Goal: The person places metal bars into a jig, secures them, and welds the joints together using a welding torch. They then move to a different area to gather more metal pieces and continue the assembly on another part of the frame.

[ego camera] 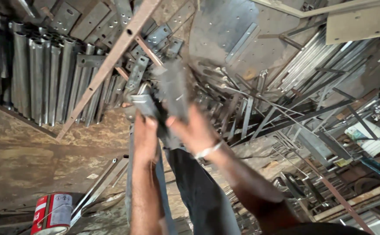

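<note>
Both my hands are raised in front of me at the frame's middle. My left hand point(145, 135) grips a flat grey metal bracket point(143, 103) by its lower end. My right hand point(194, 130), with a white band at the wrist, holds a blurred grey metal piece point(172, 89) just right of the bracket. The two pieces touch or overlap near my fingers; motion blur hides exactly how. Below my arms runs a long grey metal strip point(129, 174), and my dark trouser leg point(203, 196) shows beneath.
Upright galvanised tubes point(42, 74) stand at the left. A rusty angle bar point(111, 61) leans diagonally across them. Heaped perforated brackets and steel strips point(259, 100) fill the centre and right. A red and white paint can point(53, 213) sits on the dirt floor at lower left.
</note>
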